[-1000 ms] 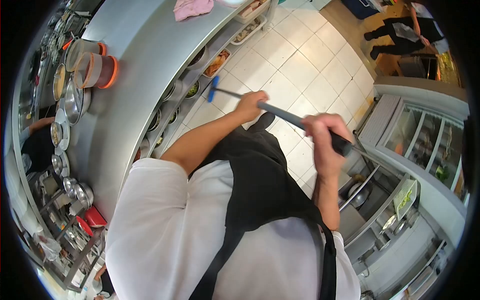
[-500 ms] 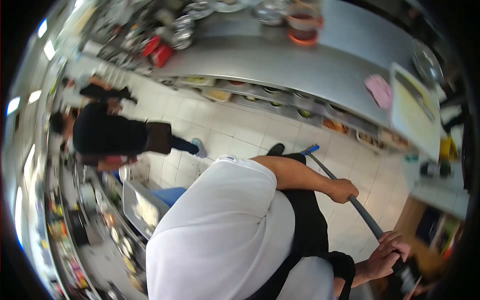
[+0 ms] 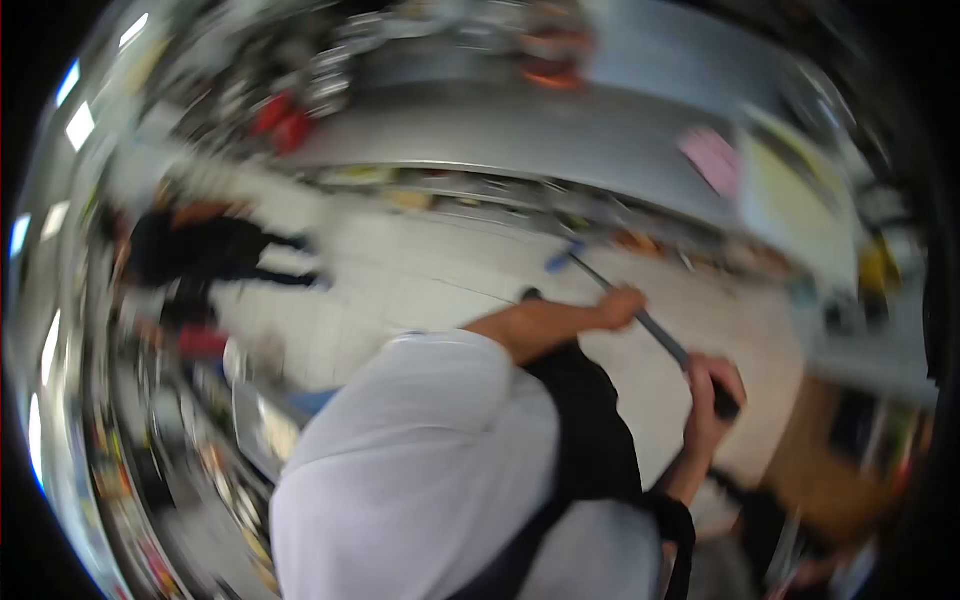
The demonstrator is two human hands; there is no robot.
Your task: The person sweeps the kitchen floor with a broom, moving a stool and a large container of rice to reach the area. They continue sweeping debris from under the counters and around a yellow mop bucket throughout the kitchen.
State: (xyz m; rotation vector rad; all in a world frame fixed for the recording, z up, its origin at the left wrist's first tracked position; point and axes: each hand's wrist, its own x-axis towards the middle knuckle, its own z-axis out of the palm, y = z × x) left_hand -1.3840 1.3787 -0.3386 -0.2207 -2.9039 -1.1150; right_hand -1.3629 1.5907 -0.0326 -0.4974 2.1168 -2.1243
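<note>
Though aslant, pole in both hands.

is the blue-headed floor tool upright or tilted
Tilted: the floor tool slants from the right hand near its top, through the left hand, down to its blue head by the floor.

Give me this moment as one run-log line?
left hand: grips gray pole; right hand: grips near black end; blue head: far end; pink cloth: metal counter
</note>
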